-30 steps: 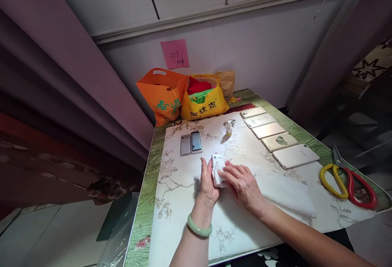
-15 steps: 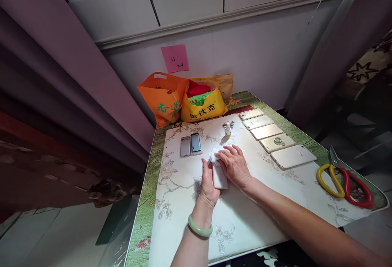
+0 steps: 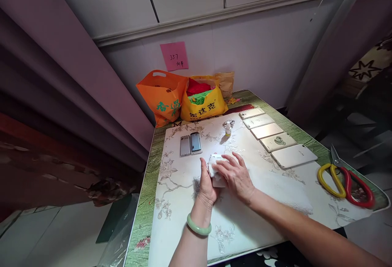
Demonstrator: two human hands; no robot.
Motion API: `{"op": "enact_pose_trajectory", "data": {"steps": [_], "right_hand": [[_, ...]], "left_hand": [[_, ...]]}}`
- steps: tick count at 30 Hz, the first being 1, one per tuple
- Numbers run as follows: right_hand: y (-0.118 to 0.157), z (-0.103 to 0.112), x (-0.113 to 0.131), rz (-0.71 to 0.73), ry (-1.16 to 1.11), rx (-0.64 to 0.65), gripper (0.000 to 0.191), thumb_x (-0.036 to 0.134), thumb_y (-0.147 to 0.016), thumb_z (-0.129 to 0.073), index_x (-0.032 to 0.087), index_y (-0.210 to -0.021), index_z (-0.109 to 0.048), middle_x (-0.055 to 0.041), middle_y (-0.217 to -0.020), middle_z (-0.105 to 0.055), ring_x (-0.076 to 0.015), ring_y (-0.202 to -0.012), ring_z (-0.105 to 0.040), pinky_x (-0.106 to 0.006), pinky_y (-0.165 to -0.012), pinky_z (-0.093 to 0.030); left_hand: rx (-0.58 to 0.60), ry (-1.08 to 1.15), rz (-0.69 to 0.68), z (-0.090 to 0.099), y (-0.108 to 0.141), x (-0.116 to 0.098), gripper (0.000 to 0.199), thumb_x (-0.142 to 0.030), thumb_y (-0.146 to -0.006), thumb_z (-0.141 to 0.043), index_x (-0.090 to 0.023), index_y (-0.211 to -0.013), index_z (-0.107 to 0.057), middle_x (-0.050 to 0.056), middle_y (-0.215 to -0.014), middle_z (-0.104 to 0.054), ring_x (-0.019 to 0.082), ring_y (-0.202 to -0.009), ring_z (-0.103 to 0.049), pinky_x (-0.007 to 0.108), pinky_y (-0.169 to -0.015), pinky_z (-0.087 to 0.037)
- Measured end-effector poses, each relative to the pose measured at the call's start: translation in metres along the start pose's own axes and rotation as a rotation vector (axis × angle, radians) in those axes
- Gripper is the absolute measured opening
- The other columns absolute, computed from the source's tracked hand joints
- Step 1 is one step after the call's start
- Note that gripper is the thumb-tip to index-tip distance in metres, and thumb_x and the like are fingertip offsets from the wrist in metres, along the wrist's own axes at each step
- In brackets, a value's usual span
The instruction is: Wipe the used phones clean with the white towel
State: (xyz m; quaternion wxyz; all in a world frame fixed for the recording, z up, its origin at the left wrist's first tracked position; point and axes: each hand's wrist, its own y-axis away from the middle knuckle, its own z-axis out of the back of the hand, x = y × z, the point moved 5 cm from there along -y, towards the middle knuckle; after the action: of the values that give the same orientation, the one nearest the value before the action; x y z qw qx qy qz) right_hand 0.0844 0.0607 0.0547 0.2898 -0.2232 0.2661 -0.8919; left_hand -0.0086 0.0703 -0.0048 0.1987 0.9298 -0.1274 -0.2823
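A pale phone (image 3: 218, 182) lies in my left hand (image 3: 207, 186), which is wrapped round its left side with the thumb along the edge. My right hand (image 3: 236, 176) presses a white cloth (image 3: 212, 165) against the phone's face; its fingers cover much of both. Beyond my hands, a small clear bottle (image 3: 228, 129) with a white cap stands upright. Left of it, a grey phone (image 3: 185, 145) and a phone with a bluish screen (image 3: 195, 142) lie side by side.
Several phones lie in a row at the right, the nearest a white one (image 3: 294, 156). Scissors (image 3: 337, 173) with yellow and red handles lie near the right edge. An orange bag (image 3: 163, 95) and a yellow bag (image 3: 203, 105) stand at the back.
My right hand has moved down the phone with the cloth, and the phone's upper end now shows. My left hand still holds the phone in nearly the same place.
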Motion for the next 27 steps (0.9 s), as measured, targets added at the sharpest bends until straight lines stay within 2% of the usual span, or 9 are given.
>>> {"op": "enact_pose_trajectory", "data": {"steps": [3, 5, 7, 11, 14, 17, 23, 27], "right_hand": [[-0.021, -0.013, -0.016, -0.099, 0.049, 0.028, 0.02, 0.016, -0.096, -0.059, 0.026, -0.107, -0.07, -0.0012, -0.107, -0.076, -0.0262, -0.119, -0.057, -0.049, -0.114, -0.022], [-0.024, -0.015, -0.02, -0.144, 0.058, 0.023, 0.02, 0.016, -0.097, -0.058, 0.026, -0.109, -0.07, -0.0014, -0.108, -0.076, -0.0265, -0.118, -0.057, -0.05, -0.113, -0.024], [-0.015, -0.011, -0.014, -0.116, 0.043, 0.004, 0.02, 0.017, -0.098, -0.057, 0.025, -0.11, -0.07, -0.0024, -0.11, -0.075, -0.0254, -0.117, -0.058, -0.049, -0.114, -0.025], [0.018, 0.009, 0.012, 0.034, -0.04, -0.051, 0.025, 0.018, -0.103, -0.048, 0.025, -0.116, -0.068, -0.0029, -0.112, -0.074, -0.0203, -0.111, -0.061, -0.044, -0.115, -0.027], [0.031, 0.017, 0.02, 0.047, -0.058, -0.052, 0.027, 0.018, -0.104, -0.045, 0.027, -0.117, -0.067, -0.0015, -0.11, -0.075, -0.0195, -0.111, -0.06, -0.043, -0.115, -0.026], [0.02, 0.01, 0.01, 0.024, -0.028, -0.039, 0.023, 0.019, -0.102, -0.05, 0.027, -0.114, -0.068, -0.0004, -0.109, -0.075, -0.0212, -0.113, -0.059, -0.044, -0.115, -0.024], [-0.02, -0.015, -0.028, -0.15, 0.053, -0.018, 0.018, 0.019, -0.098, -0.057, 0.026, -0.109, -0.07, -0.0016, -0.105, -0.077, -0.0249, -0.109, -0.061, -0.049, -0.112, -0.023], [-0.007, -0.009, -0.019, -0.114, 0.032, -0.039, 0.022, 0.018, -0.1, -0.053, 0.025, -0.112, -0.069, -0.0028, -0.107, -0.076, -0.0231, -0.107, -0.062, -0.047, -0.113, -0.024]], "left_hand": [[-0.002, 0.022, -0.029, 0.0, -0.004, 0.003, 0.057, -0.066, -0.088, -0.057, -0.016, -0.114, -0.069, 0.012, -0.101, -0.075, 0.028, -0.11, -0.068, 0.038, -0.098, -0.053], [-0.005, 0.022, -0.052, 0.0, -0.005, 0.003, 0.056, -0.065, -0.087, -0.059, -0.017, -0.115, -0.069, 0.012, -0.104, -0.075, 0.028, -0.111, -0.067, 0.039, -0.099, -0.052], [0.005, 0.027, -0.05, 0.001, -0.004, 0.004, 0.061, -0.067, -0.086, -0.059, -0.017, -0.119, -0.068, 0.013, -0.111, -0.074, 0.029, -0.112, -0.067, 0.04, -0.099, -0.052], [-0.018, 0.003, 0.008, 0.004, 0.001, 0.003, 0.07, -0.072, -0.082, -0.06, -0.02, -0.129, -0.064, 0.015, -0.121, -0.071, 0.032, -0.114, -0.067, 0.043, -0.097, -0.053], [-0.051, -0.046, 0.037, 0.006, 0.003, 0.002, 0.075, -0.075, -0.08, -0.059, -0.022, -0.132, -0.062, 0.016, -0.123, -0.071, 0.034, -0.114, -0.066, 0.046, -0.095, -0.054], [-0.069, -0.042, -0.019, 0.005, 0.002, -0.001, 0.07, -0.073, -0.082, -0.058, -0.02, -0.127, -0.064, 0.015, -0.117, -0.072, 0.032, -0.113, -0.067, 0.043, -0.096, -0.054], [0.048, -0.007, -0.078, -0.006, -0.002, 0.0, 0.06, -0.069, -0.087, -0.055, -0.019, -0.117, -0.069, 0.012, -0.114, -0.073, 0.027, -0.112, -0.066, 0.039, -0.101, -0.051], [0.02, -0.004, -0.081, -0.006, 0.001, -0.001, 0.062, -0.07, -0.086, -0.057, -0.018, -0.116, -0.069, 0.013, -0.112, -0.073, 0.029, -0.113, -0.066, 0.04, -0.101, -0.051]]}}
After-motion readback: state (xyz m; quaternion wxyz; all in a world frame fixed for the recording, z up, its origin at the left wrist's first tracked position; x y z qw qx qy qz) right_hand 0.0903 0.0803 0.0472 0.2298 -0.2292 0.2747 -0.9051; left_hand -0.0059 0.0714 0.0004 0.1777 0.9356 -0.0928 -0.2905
